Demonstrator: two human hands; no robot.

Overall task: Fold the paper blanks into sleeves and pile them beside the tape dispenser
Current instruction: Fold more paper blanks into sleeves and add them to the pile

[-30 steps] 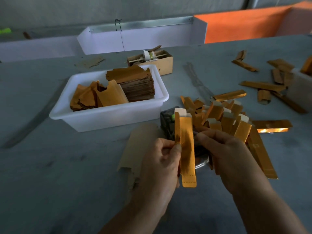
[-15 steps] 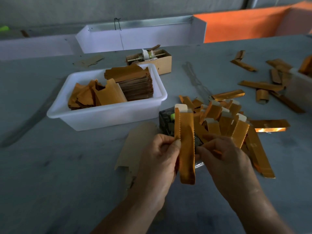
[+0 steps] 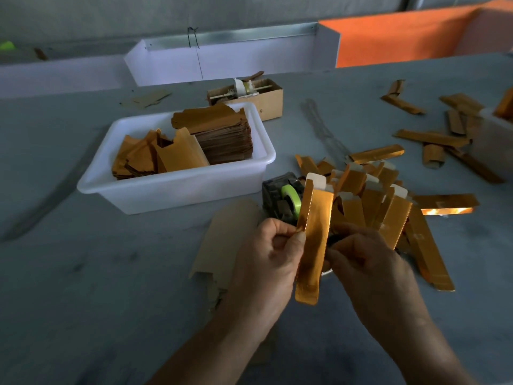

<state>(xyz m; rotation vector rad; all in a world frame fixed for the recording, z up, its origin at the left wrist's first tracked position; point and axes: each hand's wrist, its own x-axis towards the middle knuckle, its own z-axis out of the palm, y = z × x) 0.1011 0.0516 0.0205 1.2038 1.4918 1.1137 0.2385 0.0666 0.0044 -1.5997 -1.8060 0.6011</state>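
Hands, two: left hand (image 3: pixel 270 255), right hand (image 3: pixel 369 263) pinch one sleeve (image 3: pixel 312 243)

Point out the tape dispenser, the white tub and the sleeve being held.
tape dispenser (image 3: pixel 280 197), head view, dark body beside the green roll
white tub (image 3: pixel 177 187), head view, near wall
held sleeve (image 3: pixel 315 234), head view, gold front face

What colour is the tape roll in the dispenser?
Bright lime green tape roll, in the dark tape dispenser; head view.
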